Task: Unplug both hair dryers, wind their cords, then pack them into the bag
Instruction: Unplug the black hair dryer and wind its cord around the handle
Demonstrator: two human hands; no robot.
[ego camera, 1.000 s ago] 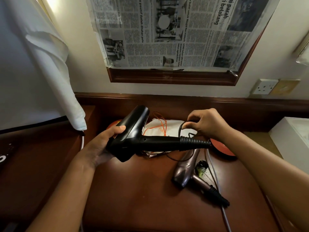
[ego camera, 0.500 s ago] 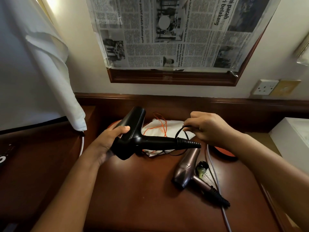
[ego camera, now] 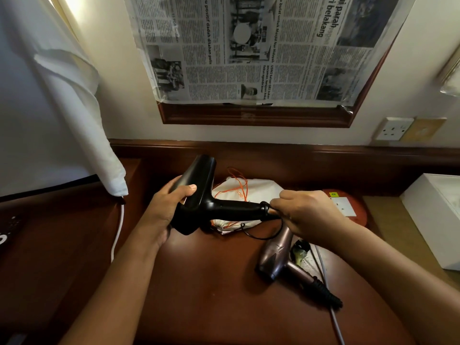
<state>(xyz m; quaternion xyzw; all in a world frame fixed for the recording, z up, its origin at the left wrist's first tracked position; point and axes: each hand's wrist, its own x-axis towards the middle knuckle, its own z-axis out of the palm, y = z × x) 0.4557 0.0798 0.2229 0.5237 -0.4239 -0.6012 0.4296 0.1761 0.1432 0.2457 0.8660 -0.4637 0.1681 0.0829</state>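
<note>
My left hand [ego camera: 166, 209] grips the body of a black hair dryer [ego camera: 204, 195], held above the desk with its handle pointing right. At the end of that handle my right hand [ego camera: 305, 211] pinches the thin black cord [ego camera: 258, 235], which hangs in a loop below the handle. A white drawstring bag [ego camera: 251, 188] with orange cords lies on the desk behind the dryer. To the right on the desk lies a bronze hair dryer [ego camera: 276, 255], its grey cord [ego camera: 333, 317] trailing toward me.
The brown wooden desk [ego camera: 211, 290] ends at a raised back ledge. A red round base with a white socket block [ego camera: 344, 206] sits behind my right hand. A white box [ego camera: 433, 215] stands at the right, a wall socket [ego camera: 393, 128] above it. A white cloth [ego camera: 74, 115] hangs at the left.
My right hand has moved down from above the handle's end to the cord at the handle's tip. The black dryer has shifted slightly left and away from me.
</note>
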